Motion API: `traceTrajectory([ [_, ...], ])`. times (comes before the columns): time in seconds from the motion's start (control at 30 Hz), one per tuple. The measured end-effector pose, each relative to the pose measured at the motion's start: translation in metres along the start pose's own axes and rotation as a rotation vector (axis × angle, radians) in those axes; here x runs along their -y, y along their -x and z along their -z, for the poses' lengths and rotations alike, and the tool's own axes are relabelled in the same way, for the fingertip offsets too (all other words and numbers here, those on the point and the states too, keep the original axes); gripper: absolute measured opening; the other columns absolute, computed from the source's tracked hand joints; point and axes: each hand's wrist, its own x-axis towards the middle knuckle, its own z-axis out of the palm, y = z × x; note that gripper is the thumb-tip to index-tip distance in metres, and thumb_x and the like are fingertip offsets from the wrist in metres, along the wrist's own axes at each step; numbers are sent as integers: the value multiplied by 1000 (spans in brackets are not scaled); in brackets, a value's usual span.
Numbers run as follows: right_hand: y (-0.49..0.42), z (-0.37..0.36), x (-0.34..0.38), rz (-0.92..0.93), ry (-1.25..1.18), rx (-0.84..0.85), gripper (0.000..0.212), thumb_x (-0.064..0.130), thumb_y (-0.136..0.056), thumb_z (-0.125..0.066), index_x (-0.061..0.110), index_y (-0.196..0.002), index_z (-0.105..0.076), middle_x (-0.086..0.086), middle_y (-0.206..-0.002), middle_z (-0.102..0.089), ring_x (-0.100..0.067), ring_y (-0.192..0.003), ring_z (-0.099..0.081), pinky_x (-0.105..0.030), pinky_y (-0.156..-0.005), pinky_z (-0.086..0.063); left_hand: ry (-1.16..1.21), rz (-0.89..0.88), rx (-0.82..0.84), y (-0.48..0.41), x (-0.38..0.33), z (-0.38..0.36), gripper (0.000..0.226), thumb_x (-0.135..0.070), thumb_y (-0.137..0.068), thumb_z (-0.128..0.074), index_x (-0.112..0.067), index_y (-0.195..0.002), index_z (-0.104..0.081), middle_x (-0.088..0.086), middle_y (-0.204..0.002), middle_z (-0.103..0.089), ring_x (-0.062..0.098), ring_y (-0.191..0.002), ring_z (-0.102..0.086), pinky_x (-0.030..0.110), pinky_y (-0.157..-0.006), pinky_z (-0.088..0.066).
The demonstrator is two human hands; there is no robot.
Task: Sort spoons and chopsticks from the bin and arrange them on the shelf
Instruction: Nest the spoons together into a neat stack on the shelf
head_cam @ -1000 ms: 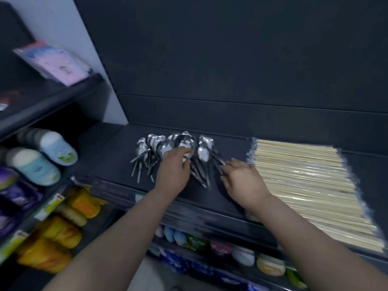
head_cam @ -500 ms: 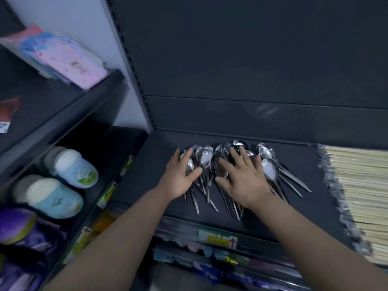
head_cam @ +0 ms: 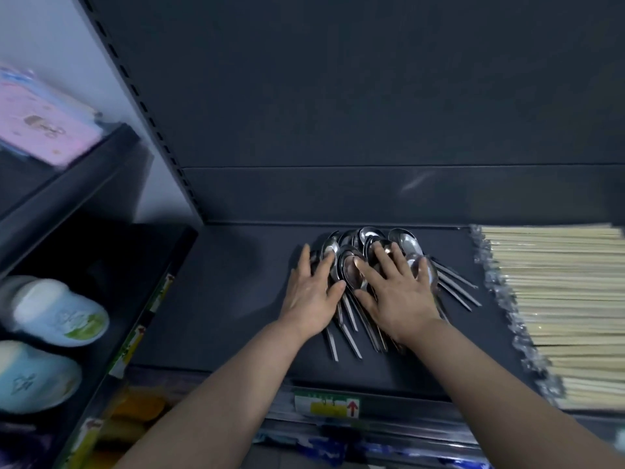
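Grips: the left grip (head_cam: 309, 299) and the right grip (head_cam: 399, 296) lie flat, fingers straight and a little spread, pressing down on the spoon pile (head_cam: 351, 275); neither pinches anything.
Change: a second earlier the left grip curls over a single bowl and the right grip sits off the pile's right side; now both palms cover the pile, thumbs almost meeting over its middle.
Spoon pile: bowls point toward the back wall and handles fan toward the front edge; several handles splay out on the pile's right.
Chopsticks (head_cam: 558, 299): a wrapped bundle lies right of the spoon pile, near its outermost handles but apart from them.
Shelf (head_cam: 230, 299): it carries both sorts; dark bare surface runs left of the pile.
Meaning: picking seems to have given way to squaring up, so the sorting looks nearly finished; the bin is out of view, so I cannot tell what remains.
Next: the splayed right-hand handles probably need nudging inward.
Beyond: a price label (head_cam: 326, 406) sits below the pile's front.
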Motion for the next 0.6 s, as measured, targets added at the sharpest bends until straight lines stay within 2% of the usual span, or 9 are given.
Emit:
traceTrajectory([
  [0.23, 5, 7, -29, -51, 19, 57, 57, 56, -99, -20, 40, -152, -3, -1, -161, 14, -27, -145, 22, -60, -114, 7, -16, 16, 19, -2, -33, -13, 61, -48, -98, -43, -39, -152, -17, 0, -161, 15, 33, -149, -3, 45, -120, -15],
  [0.37, 8, 13, -35, 8, -100, -15, 51, 51, -100, -25, 37, -150, -23, -2, -162, 4, -24, -147, 17, -56, -114, 8, 99, 16, -48, -3, -34, -4, 53, -42, -99, -46, -37, -149, -29, 2, -163, 3, 23, -149, -4, 40, -118, -17],
  [0.43, 11, 15, -38, 31, -151, -94, 43, 42, -102, -33, 33, -143, -40, -3, -161, -9, -23, -149, 7, -53, -116, 3, 136, 23, -134, -8, -31, 5, 47, -34, -100, -46, -29, -146, -38, 5, -162, -11, 22, -148, -11, 36, -116, -19],
  [0.5, 12, 15, -41, 54, -209, -204, 32, 29, -98, -48, 25, -128, -59, -8, -155, -31, -27, -147, -16, -55, -115, -13, 127, 22, -220, -15, -25, 14, 41, -24, -100, -46, -20, -141, -47, 8, -154, -32, 22, -142, -27, 32, -113, -24],
  [0.57, 10, 11, -45, 81, -208, -317, 24, 15, -88, -64, 18, -110, -71, -11, -137, -54, -32, -132, -45, -57, -103, -35, 143, 53, -301, -17, -18, 20, 35, -16, -98, -48, -15, -133, -55, 6, -136, -52, 21, -128, -45, 28, -105, -33],
  [0.6, 8, 10, -46, 87, -206, -334, 23, 12, -84, -68, 18, -106, -73, -9, -129, -60, -32, -122, -53, -55, -96, -42, 154, 80, -330, -16, -15, 23, 33, -14, -97, -50, -14, -128, -57, 5, -127, -57, 20, -119, -52, 26, -99, -37],
])
